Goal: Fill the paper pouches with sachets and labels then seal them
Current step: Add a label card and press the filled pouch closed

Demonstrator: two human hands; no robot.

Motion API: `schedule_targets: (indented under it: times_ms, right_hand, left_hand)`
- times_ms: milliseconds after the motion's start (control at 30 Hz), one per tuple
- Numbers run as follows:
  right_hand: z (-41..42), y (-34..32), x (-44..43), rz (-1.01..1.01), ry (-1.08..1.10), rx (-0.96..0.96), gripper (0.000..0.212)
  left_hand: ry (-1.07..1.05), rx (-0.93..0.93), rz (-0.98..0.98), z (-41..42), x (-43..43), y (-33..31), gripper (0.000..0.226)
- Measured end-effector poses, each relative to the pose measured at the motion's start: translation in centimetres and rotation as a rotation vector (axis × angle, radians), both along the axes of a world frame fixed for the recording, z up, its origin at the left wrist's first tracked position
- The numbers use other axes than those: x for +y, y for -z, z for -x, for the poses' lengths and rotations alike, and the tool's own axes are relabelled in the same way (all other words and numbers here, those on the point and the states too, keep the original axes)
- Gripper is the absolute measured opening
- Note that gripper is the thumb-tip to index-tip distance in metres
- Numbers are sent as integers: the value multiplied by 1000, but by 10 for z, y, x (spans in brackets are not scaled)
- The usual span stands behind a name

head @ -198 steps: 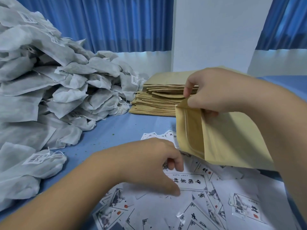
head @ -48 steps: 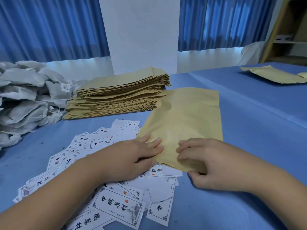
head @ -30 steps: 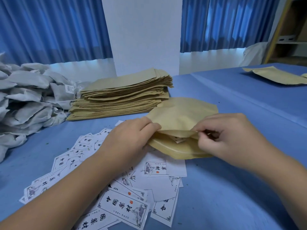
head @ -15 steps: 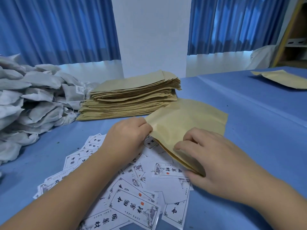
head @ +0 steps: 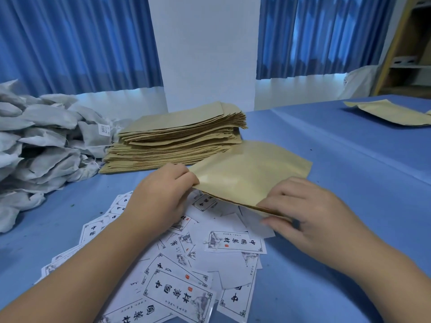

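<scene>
A tan paper pouch [head: 249, 173] lies tilted over the scattered white labels [head: 184, 259] on the blue table. My left hand [head: 161, 197] grips its near left corner. At the pouch's near right edge, my right hand [head: 310, 213] pinches the mouth between thumb and fingers. The mouth edge looks pressed flat along the front. What is inside the pouch is hidden. A tall stack of empty tan pouches [head: 177, 141] stands just behind. A heap of white sachets [head: 44, 145] fills the left side.
Another tan pouch [head: 387, 113] lies at the far right of the blue table [head: 349, 164]. A white pillar and blue curtains stand behind the table. A wooden shelf [head: 410, 54] is at the far right.
The pouch was held open with both hands a second ago; now its mouth is flattened, and my right hand has slid to its near right edge. My left hand stays at the left corner.
</scene>
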State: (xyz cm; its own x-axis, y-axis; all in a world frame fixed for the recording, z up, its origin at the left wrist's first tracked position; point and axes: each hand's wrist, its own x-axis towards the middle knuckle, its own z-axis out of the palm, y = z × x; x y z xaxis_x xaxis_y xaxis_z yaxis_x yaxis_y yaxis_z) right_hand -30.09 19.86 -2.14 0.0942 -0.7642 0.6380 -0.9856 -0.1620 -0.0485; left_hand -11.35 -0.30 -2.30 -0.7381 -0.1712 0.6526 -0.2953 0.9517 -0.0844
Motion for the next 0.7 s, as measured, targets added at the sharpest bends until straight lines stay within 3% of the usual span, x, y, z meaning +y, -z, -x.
schedule_targets:
  times_ms: [133,267,400,567,700]
  right_hand:
    - [-5,1,-1,-51,-23,-10,12]
    - [-4,3,-1,-136,-80,-272,13]
    - [5,4,-2,-250,-2,-420,21]
    - [7,8,-3,-179,127,-483,23]
    - [8,4,0,-52,162,-500,27]
  left_hand:
    - [-2,1,-26,0,2,-2,40]
    - [46,-97,-34,-8,1,-8,11]
    - [115,-293,-58,-12,-1,-8,13]
    - [42,-303,-191,-14,-12,0,18]
    - [-4,-187,-206,-19,-14,0,14]
